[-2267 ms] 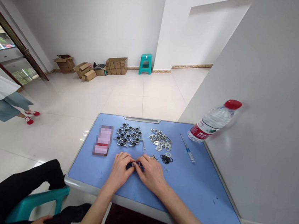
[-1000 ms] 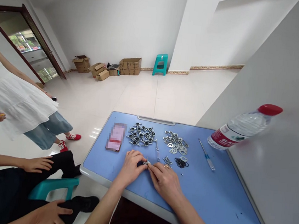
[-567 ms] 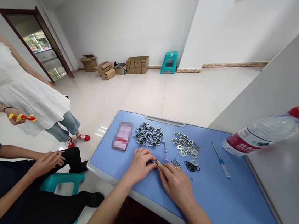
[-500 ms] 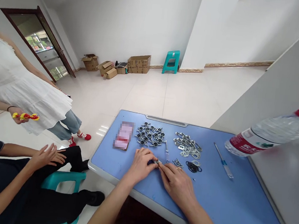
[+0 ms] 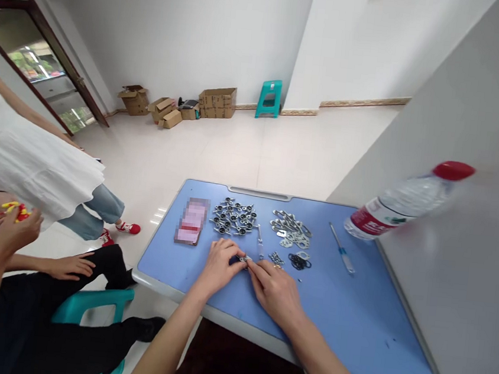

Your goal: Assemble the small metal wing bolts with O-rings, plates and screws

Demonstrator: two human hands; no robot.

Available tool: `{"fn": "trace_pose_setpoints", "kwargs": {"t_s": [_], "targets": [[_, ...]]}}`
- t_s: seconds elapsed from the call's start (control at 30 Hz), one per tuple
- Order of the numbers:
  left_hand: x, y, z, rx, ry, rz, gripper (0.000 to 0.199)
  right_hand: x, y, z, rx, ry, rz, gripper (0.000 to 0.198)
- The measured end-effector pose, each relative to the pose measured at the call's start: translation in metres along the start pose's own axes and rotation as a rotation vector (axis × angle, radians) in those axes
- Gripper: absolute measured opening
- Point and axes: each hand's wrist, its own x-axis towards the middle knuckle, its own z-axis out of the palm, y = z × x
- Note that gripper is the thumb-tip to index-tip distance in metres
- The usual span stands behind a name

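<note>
My left hand (image 5: 220, 266) and my right hand (image 5: 278, 291) meet near the front of the blue table (image 5: 332, 332). Their fingertips pinch a small metal part (image 5: 245, 258) from both sides; its exact shape is mostly hidden. Just beyond my fingers lies a screwdriver with a clear handle (image 5: 260, 247). Behind my left hand are several round black-and-silver metal fittings (image 5: 234, 216). Past my right hand sit a cluster of small screws (image 5: 276, 259), black rubber rings (image 5: 299, 262) and a pile of flat metal plates (image 5: 292, 228).
A second screwdriver (image 5: 343, 251) lies to the right, near a red-capped water bottle (image 5: 402, 203). A blurred-out pink rectangular item (image 5: 192, 221) is at the left. Beside the table a person sits on a green stool (image 5: 85, 303); another stands in a white top (image 5: 33, 158).
The view has shifted, so the table appears further left. My hands stay together on the metal part. The seated person has raised a hand to the yellow-and-red object the standing person holds.
</note>
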Motion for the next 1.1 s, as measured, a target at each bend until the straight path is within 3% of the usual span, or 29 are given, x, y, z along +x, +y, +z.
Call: {"fn": "trace_pose_setpoints", "kwargs": {"t_s": [0.3,0.67,1.1], "targets": [[0.004,-0.004,0.000,0.026,-0.010,0.025,0.003,-0.001,0.008,-0.016,-0.038,0.022,0.092,0.026],[0.003,-0.002,-0.001,0.030,-0.022,0.027,0.003,0.000,0.002,-0.012,-0.061,-0.056,0.088,0.027],[0.004,0.000,-0.002,0.035,-0.032,0.030,0.004,0.001,0.001,-0.013,-0.045,-0.044,0.108,0.025]]}}
